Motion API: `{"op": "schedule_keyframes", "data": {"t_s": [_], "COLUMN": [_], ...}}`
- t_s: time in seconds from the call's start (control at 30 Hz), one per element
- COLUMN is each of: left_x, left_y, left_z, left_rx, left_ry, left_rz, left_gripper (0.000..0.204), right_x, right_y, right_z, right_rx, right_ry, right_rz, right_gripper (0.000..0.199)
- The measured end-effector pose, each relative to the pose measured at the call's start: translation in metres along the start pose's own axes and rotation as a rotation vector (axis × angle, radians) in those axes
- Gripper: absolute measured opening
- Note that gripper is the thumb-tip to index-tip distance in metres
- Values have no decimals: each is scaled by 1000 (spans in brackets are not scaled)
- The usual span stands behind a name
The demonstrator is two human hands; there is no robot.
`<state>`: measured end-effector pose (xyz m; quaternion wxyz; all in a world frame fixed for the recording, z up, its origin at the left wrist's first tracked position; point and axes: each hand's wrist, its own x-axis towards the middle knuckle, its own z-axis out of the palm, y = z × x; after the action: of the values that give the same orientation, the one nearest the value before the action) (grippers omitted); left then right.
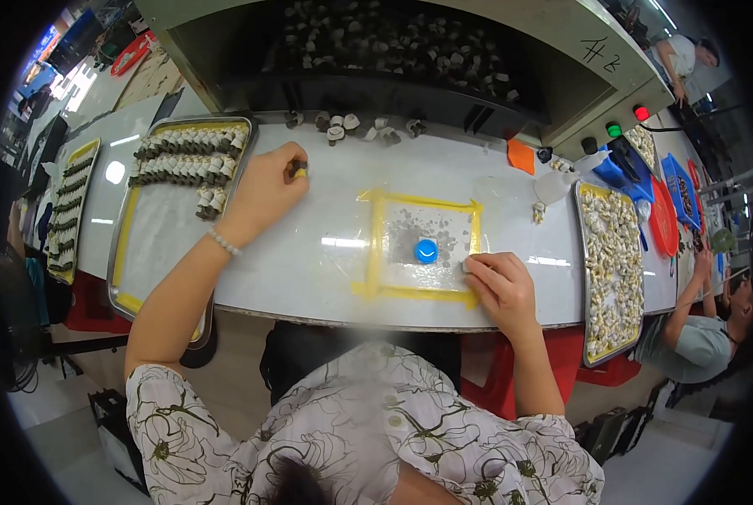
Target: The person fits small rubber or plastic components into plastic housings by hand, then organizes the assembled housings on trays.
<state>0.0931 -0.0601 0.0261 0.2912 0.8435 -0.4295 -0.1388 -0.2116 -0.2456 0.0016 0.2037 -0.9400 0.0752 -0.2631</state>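
My left hand (pixel 267 187) is closed, pinching a small dark piece with a yellowish edge (pixel 300 171) above the white table, right of a metal tray (pixel 124 244). Rows of small dark-and-white parts (pixel 183 156) stand in that tray's far half. At the right edge of a square outlined in yellow tape (pixel 477 220), my right hand (pixel 507 293) is closed on a small pale grey piece (pixel 467 266), mostly covered by the fingertips. Inside the square sits a round blue cap (pixel 427 251) among grey smudges (pixel 418 225). The exact kind of the small pieces cannot be made out.
A big open-fronted machine (pixel 511 126) holds many dark-and-white pieces. Loose parts (pixel 351 124) lie before it. To the right are a squeeze bottle (pixel 553 185), an orange scrap (pixel 521 156) and a tray of pale-gold parts (pixel 612 269). A co-worker (pixel 692 337) sits beyond.
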Motion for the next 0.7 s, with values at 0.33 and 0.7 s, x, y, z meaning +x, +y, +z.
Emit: {"op": "schedule_keyframes", "data": {"t_s": [0.33, 0.7], "left_x": [-94, -96], "left_y": [40, 53], "left_z": [42, 103], "left_rx": [-1659, -1693], "left_ry": [-219, -117], "left_rz": [-378, -237], "left_gripper": [28, 24], "right_x": [-3, 49], "right_y": [-4, -16], "right_z": [-6, 6], "right_rx": [28, 34], "right_ry": [-59, -178], "right_rz": [127, -37], "right_gripper": [19, 21]}}
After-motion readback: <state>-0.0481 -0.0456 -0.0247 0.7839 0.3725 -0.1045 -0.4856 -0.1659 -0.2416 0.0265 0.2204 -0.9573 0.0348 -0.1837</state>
